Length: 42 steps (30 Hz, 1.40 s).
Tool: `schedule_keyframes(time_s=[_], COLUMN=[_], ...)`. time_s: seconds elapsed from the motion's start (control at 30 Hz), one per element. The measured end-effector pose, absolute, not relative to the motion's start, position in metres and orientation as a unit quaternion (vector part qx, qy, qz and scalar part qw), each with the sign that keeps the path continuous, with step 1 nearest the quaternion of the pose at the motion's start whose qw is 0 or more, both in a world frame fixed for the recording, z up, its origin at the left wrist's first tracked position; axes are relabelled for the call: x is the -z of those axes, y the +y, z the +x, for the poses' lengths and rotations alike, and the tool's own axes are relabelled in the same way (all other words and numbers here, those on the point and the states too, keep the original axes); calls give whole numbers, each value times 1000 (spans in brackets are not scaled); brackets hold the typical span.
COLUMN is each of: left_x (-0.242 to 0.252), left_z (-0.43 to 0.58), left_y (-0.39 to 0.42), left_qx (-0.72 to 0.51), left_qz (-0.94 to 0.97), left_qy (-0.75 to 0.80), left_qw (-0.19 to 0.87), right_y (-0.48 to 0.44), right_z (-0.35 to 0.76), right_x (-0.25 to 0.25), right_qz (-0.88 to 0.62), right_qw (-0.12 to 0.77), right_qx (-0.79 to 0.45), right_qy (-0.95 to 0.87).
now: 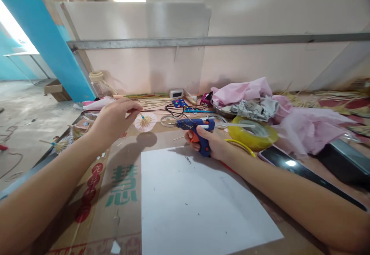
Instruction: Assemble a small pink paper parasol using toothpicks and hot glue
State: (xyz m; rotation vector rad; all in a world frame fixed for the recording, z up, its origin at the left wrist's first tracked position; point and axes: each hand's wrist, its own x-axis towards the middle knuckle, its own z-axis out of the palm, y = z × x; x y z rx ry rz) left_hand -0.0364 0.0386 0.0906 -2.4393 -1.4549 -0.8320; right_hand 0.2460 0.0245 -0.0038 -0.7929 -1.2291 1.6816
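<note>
My left hand (117,116) pinches the thin stick of a small paper umbrella (145,121), its pale round canopy turned so the straw-coloured ribs face me. In my right hand (212,141) is a blue hot glue gun (196,124) with an orange trigger; my fingers wrap its handle. The nozzle points left towards the little umbrella, with a gap between them. A clear glue stick (239,124) sticks out of the gun's back. Beneath the gun lies a white sheet of paper (199,201) with small dark specks.
Printed cardboard (121,216) covers the work surface. Yellow tape (251,135), a phone (306,174) and pink cloth (312,128) lie on the right. More small umbrellas (62,144) rest in a tray at left. A glass jar (100,85) stands at the back left, before a pale panel.
</note>
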Motion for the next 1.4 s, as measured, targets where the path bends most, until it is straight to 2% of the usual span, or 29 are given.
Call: schedule_keyframes(time_s=[0.17, 0.33, 0.57, 0.7, 0.83, 1.0, 1.23, 1.4], left_x=[-111, -114, -114, -135, -148, -125, -72, -53], left_z=[-33, -35, -47, -61, -73, -77, -90, -93], left_y=[103, 164, 192, 167, 110, 37, -9, -8], left_qx=[239, 169, 136, 163, 189, 242, 54, -28], left_qz=[-783, -752, -714, -694, -702, -693, -723, -727], left_qy=[-557, -620, -673, -683, -664, -649, -613, -616], left_qw=[141, 148, 137, 155, 175, 198, 313, 301], right_y=[24, 25, 29, 30, 28, 27, 25, 22], right_z=[243, 243, 246, 246, 246, 245, 245, 245], right_x=[2, 5, 10, 10, 9, 8, 8, 7], right_qz=[-327, -344, -338, -347, -355, -359, -363, -371], right_qw=[432, 415, 382, 371, 376, 377, 399, 417], right_qx=[-675, -659, -634, -634, -630, -625, -620, -608], right_qy=[-501, -524, -582, -583, -579, -581, -569, -565])
